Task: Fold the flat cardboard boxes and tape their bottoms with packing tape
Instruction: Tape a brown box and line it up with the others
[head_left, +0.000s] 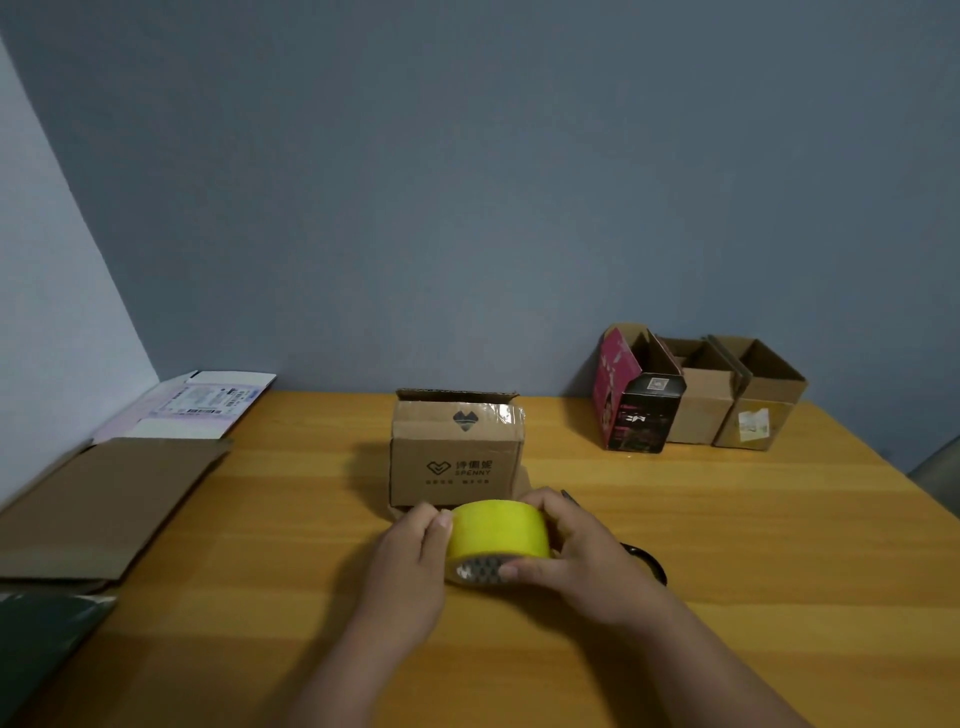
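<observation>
Both hands are holding the yellow tape roll (497, 530) just above the table (727, 545), directly in front of the Spenny cardboard box (456, 457). The right hand (582, 558) is wrapping around the roll's right side, thumb lying across the core opening. The left hand (410, 561) is pinching at the roll's left edge with its fingertips. The box is sitting on the table mid-field, its taped face turned up. Flat cardboard sheets (104, 509) are lying at the table's left edge. Three folded boxes (696, 395) are standing in a row at back right, against the wall. A dark looped object (652, 564) is partly showing behind the right hand; identity unclear.
</observation>
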